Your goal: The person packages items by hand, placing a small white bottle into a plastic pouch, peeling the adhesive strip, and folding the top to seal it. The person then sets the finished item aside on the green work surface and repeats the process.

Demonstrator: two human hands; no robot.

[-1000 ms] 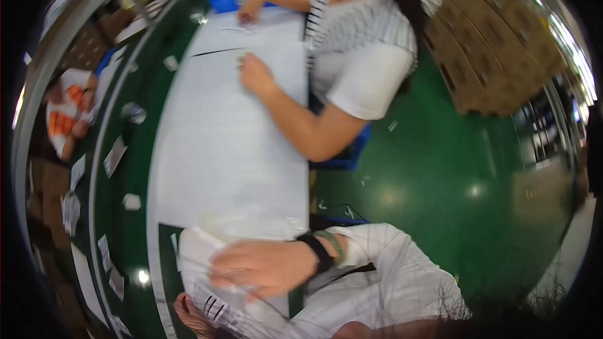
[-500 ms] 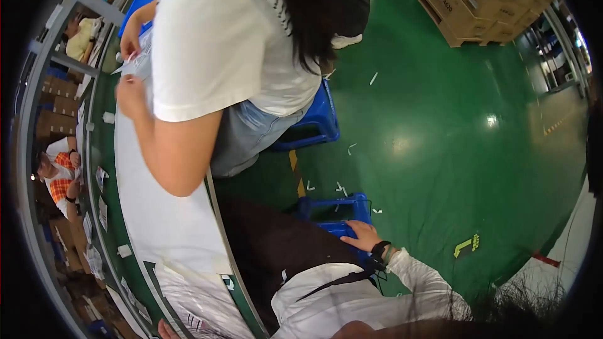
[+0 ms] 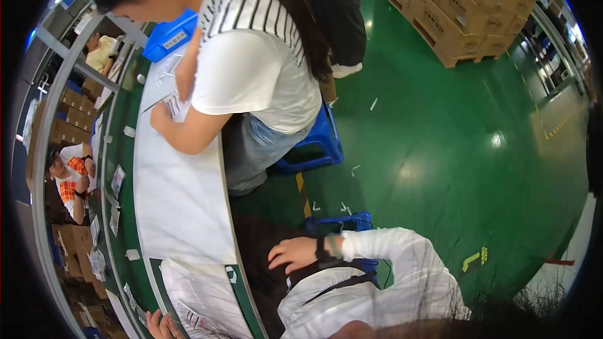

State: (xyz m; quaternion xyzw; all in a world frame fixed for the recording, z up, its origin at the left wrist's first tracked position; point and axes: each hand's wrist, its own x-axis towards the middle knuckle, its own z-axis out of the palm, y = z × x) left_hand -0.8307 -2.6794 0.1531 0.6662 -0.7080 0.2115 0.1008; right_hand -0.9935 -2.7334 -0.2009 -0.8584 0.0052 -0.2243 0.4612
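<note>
My right hand [image 3: 295, 254], with a black watch and a greenish band at its wrist, hovers over or rests on my dark-clothed lap [image 3: 264, 289]. Its fingers are stretched and nothing shows in them. At the lower edge, only the fingers of my left hand [image 3: 162, 326] come into view, spread apart, beside a stack of clear-and-white plastic bags [image 3: 201, 282] on the green bench top. I cannot tell whether they touch the bags. A blue stool [image 3: 358, 220] stands beyond my right forearm, partly hidden by it.
A co-worker in a white short-sleeved top [image 3: 242, 69] sits on another blue stool [image 3: 323, 141], hands over packets on the white bench [image 3: 182, 213]. A conveyor [image 3: 125, 213] carrying packets runs alongside. Cartons [image 3: 465, 12] stand on a pallet; paper scraps lie on the green floor.
My right hand has left the blue stool and moved left over my lap. More of my left hand's fingers show. The view has shifted, and the co-worker leans further forward over the bench.
</note>
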